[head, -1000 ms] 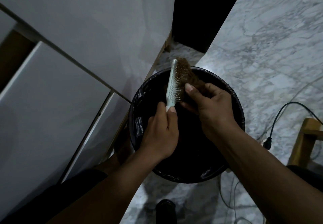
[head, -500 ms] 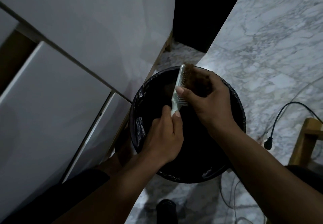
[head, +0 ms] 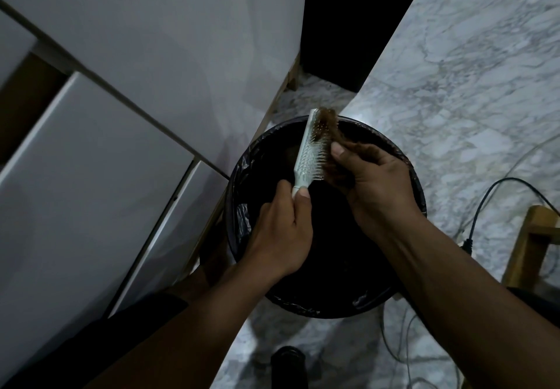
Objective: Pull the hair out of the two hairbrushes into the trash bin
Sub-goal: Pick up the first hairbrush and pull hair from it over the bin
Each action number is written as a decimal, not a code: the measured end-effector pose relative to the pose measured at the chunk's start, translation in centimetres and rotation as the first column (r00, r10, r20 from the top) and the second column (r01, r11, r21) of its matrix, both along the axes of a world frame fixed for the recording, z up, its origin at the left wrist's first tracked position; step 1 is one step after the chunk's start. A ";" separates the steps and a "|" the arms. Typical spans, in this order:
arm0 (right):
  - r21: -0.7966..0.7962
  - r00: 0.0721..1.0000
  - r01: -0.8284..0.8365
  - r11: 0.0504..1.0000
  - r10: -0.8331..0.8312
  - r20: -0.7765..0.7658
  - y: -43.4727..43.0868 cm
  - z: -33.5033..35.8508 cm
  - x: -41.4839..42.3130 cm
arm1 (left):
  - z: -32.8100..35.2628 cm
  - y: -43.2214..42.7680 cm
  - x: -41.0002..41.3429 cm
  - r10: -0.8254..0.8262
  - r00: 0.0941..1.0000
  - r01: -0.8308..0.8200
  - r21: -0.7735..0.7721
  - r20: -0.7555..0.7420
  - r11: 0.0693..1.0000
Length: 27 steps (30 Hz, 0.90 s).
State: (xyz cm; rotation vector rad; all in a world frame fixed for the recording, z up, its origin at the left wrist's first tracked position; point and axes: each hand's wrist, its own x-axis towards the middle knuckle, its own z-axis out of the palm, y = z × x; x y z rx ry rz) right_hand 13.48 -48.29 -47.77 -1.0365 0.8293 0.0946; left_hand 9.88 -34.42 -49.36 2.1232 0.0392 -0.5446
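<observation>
A pale green hairbrush (head: 306, 152) is held upright over a round black trash bin (head: 239, 215) lined with a black bag. My left hand (head: 281, 231) grips the brush by its handle. A clump of brown hair (head: 328, 128) clings to the bristles near the brush's tip and trails down into my right hand (head: 378, 182), whose thumb and fingers pinch it beside the bristles. The lower bristles are bare. A second hairbrush is not clearly in view.
White cabinet doors (head: 91, 176) stand close on the left of the bin. Marble floor (head: 454, 85) spreads to the right, with a black cable and plug (head: 468, 244) and a wooden furniture leg (head: 527, 246). A dark round object (head: 288, 364) lies on the floor below the bin.
My right hand has drawn back down and to the right from the brush head, peeling the hair off the lower bristles. The brush has tilted slightly.
</observation>
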 end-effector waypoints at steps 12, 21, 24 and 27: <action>-0.220 0.840 -0.524 0.823 0.455 -0.296 -3.3 3.6 0.1 | -1.7 1.6 1.4 0.152 0.975 -0.127 0.155 -0.162 0.980; -0.387 0.413 -0.901 0.195 0.655 -0.633 -3.7 2.5 -0.1 | -1.4 1.1 1.0 0.071 0.989 -0.052 0.150 -0.127 0.987; -0.457 0.534 -0.836 0.305 0.648 -0.543 -3.2 1.8 -0.1 | -1.0 1.1 0.9 0.025 0.993 -0.011 0.115 -0.116 0.993; -0.346 0.806 -0.588 0.731 0.495 -0.323 -2.2 0.9 0.1 | -0.9 0.7 0.6 -0.023 0.992 0.028 0.038 -0.120 0.999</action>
